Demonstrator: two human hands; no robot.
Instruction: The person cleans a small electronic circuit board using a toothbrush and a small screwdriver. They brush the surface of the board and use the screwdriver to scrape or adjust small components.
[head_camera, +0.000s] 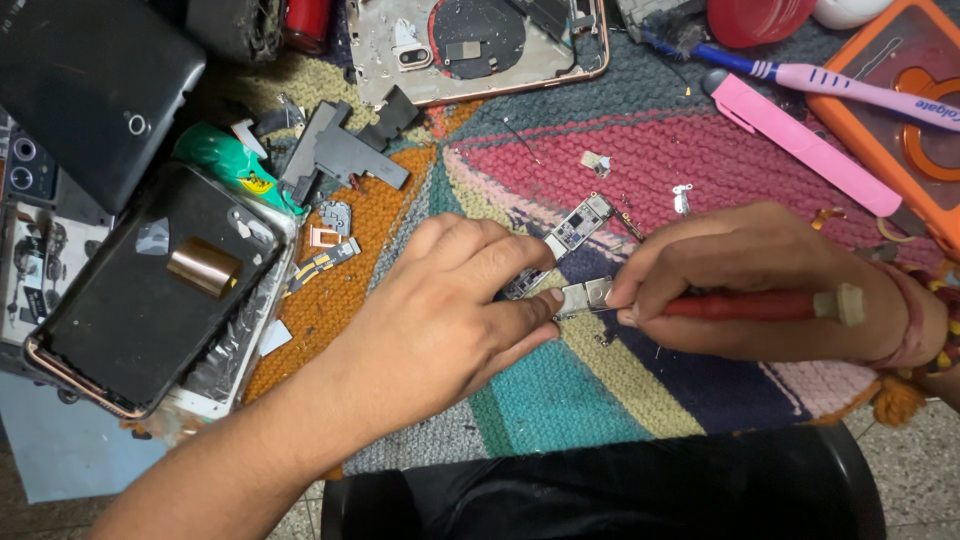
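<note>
My left hand (455, 310) presses its fingertips down on a narrow phone circuit board (570, 235) that lies on a colourful knitted mat (600, 390). Small silver metal shields (583, 296) sit at the board's near end, right by my left fingertips. My right hand (740, 275) grips a red-handled screwdriver (760, 305) with a pale end cap, its tip hidden at the shields. A red thread band circles my right wrist.
A dismantled phone with a black battery (150, 290) lies at left, an opened phone back shell (470, 45) at the top. Black brackets (340, 150), flex cables and tiny screws litter the mat. A pink tool (800, 140), toothbrush (830, 80) and orange case (900, 90) lie at right.
</note>
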